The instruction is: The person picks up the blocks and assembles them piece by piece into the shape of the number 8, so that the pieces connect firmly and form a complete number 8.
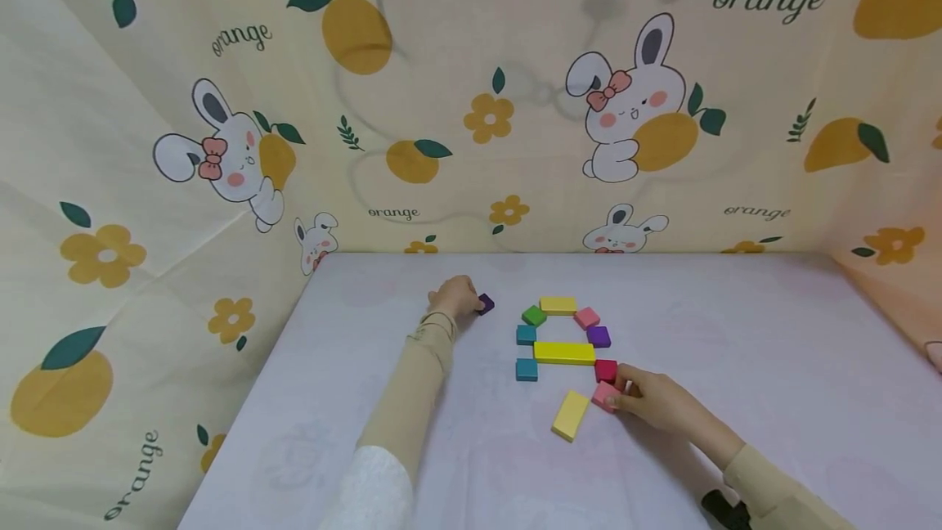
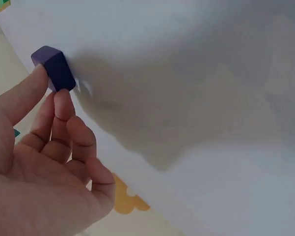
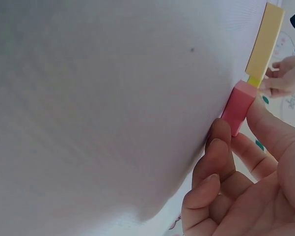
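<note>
My left hand (image 1: 454, 297) pinches a dark purple block (image 2: 54, 68) between thumb and fingertips, off to the left of a group of coloured blocks. At the group's lower right, my right hand (image 1: 658, 403) grips a pink block (image 3: 239, 105) by its sides, low at the table. Just above that pink block lies a red block (image 1: 606, 370), close to the right fingertips. A pale yellow block (image 1: 570, 415) lies slanted to its left. Across the group's middle runs a long bright yellow block (image 1: 563, 352).
Further up are a pale yellow block (image 1: 558, 306), a green block (image 1: 534, 315), another pink block (image 1: 586, 317) and a purple block (image 1: 599, 336). Two teal blocks (image 1: 526, 370) line the left side. A patterned cloth (image 1: 441, 105) hangs behind the white tabletop (image 1: 736, 334).
</note>
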`<state>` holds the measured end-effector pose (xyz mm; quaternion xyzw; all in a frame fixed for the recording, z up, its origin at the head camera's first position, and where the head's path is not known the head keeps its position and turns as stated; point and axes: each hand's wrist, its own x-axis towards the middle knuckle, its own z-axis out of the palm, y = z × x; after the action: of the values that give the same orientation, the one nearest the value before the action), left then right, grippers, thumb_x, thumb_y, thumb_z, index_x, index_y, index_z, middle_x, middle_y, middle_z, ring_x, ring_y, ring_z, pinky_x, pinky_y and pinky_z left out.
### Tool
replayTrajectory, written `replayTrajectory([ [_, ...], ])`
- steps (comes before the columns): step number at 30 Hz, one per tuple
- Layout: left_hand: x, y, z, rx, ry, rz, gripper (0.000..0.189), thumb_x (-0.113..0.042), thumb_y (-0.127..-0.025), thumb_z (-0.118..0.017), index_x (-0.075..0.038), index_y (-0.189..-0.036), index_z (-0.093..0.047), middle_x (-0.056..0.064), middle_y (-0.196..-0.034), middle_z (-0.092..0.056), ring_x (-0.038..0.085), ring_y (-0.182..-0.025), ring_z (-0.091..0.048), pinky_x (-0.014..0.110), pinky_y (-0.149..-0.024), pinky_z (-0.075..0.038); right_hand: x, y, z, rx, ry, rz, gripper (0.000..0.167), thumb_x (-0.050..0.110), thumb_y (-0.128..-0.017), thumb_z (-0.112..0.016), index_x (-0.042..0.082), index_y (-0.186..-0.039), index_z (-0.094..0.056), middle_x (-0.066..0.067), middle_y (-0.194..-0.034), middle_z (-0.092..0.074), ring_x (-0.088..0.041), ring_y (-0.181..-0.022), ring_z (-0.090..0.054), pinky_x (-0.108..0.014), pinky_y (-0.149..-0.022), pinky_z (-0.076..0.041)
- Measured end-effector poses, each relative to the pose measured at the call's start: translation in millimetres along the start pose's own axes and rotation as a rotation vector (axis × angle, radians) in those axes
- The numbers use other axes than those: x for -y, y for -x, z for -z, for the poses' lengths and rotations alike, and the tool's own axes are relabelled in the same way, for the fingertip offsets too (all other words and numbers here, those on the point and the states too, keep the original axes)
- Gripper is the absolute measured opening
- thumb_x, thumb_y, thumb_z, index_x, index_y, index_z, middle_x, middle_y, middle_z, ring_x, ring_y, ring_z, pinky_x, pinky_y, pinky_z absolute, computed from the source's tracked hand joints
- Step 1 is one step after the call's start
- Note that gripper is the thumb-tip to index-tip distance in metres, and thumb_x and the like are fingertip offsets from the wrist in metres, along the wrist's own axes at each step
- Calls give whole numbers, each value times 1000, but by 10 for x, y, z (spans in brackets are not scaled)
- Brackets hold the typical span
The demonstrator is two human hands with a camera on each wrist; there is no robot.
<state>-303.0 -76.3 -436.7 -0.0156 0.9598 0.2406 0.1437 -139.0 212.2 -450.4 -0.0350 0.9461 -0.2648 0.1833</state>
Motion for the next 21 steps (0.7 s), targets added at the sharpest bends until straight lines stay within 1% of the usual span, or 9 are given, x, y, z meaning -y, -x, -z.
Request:
replayTrajectory([
  [3, -4, 23, 28, 34, -61, -9, 25, -25, -82, -70, -8, -99, -64, 7, -104, -67, 26, -108, -57, 55, -110, -19, -7, -6, 13, 4, 4, 8, 24, 31, -84, -67, 14, -95, -54, -2, -76, -53, -17, -70, -47, -28, -61, -39],
  [6, -20, 63, 59, 66, -109, -4, 28, -26, -81, -72, -7, -100, -65, 8, -108, -67, 26, -110, -56, 55, -111, -19, -13, -15, 26, 8, 10, 24, 25, 31, -83, -67, 14, -96, -54, -2, -77, -54, -16, -71, -47, -28, -62, -40],
  [9, -22, 108, 88, 106, -132, 6, 29, -26, -80, -72, -5, -99, -65, 8, -108, -66, 25, -107, -56, 53, -110, -21, -13, -16, 31, 11, 11, 31, 25, 31, -83, -67, 14, -96, -54, -2, -78, -54, -16, -71, -47, -28, -62, -39],
  [11, -15, 139, 109, 142, -145, 5, 28, -26, -80, -72, -5, -98, -64, 7, -102, -66, 23, -102, -56, 52, -110, -22, -13, -12, 28, 11, 6, 34, 25, 30, -83, -67, 14, -95, -54, -2, -77, -53, -16, -71, -47, -28, -61, -38],
  [14, 11, 176, 138, 205, -173, -20, 29, -27, -81, -72, -5, -97, -63, 6, -98, -64, 20, -94, -54, 44, -104, -34, -11, -10, 25, 11, -1, 33, 24, 29, -84, -67, 14, -95, -53, -2, -76, -52, -17, -70, -47, -28, -60, -37],
  [17, 43, 195, 148, 253, -175, -48, 35, -28, -80, -72, -3, -102, -61, 8, -101, -62, 19, -92, -52, 38, -96, -42, -14, -16, 25, 12, -1, 35, 24, 29, -84, -67, 14, -96, -53, -2, -76, -53, -17, -70, -47, -28, -60, -37],
  [18, 55, 199, 147, 262, -172, -55, 36, -28, -80, -72, -2, -103, -61, 9, -104, -62, 19, -93, -52, 36, -94, -44, -15, -21, 26, 14, -1, 33, 24, 29, -84, -67, 14, -96, -53, -3, -77, -53, -17, -71, -47, -28, -60, -38],
  [21, 83, 204, 132, 276, -161, -58, 41, -28, -79, -73, -1, -106, -60, 10, -106, -62, 20, -94, -52, 37, -96, -43, -21, -31, 25, 18, 2, 29, 24, 29, -84, -67, 14, -96, -53, -3, -77, -53, -17, -71, -47, -28, -61, -38],
])
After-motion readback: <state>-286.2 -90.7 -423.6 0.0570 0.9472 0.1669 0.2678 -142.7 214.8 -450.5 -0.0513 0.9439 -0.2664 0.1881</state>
